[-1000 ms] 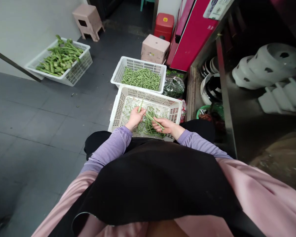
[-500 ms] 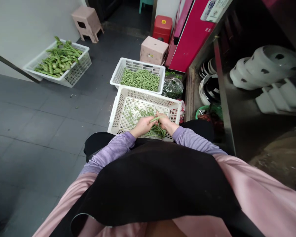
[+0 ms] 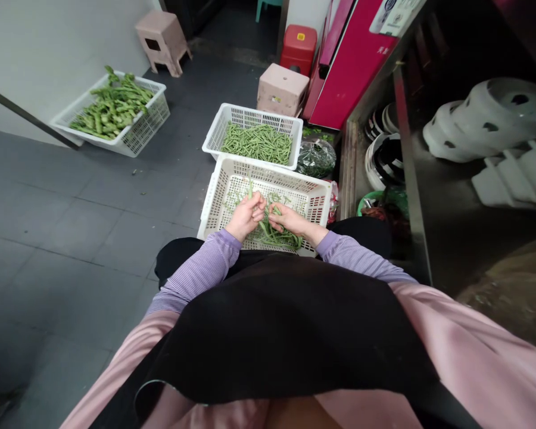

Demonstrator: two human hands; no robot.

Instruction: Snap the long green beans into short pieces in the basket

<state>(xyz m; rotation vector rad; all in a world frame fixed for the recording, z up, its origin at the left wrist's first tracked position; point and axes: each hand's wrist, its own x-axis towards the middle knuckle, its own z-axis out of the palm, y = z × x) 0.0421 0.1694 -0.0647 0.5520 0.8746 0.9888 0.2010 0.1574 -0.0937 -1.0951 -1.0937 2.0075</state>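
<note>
Both hands are over a cream perforated basket (image 3: 209,199) at my knees. Closed around a green bean (image 3: 250,189) that sticks up past its fingers, my left hand (image 3: 246,215) is over the basket's middle. My right hand (image 3: 289,220) is just right of it, fingers curled round short green bean pieces. Long green beans (image 3: 279,237) lie in a pile under the hands, with thin green scraps behind them. Touching the far rim, a white basket (image 3: 214,134) holds many short bean pieces (image 3: 256,143).
On the floor at the left stands a white basket (image 3: 149,122) of thick green stalks (image 3: 111,110). Pink stools (image 3: 282,89), a red stool (image 3: 298,50) and a stuffed plastic bag (image 3: 316,158) are beyond. A metal shelf edge (image 3: 411,179) runs along my right.
My hands have moved apart. The left one has shifted left and slightly away from me, and a bean now stands up from it. The view has shifted slightly.
</note>
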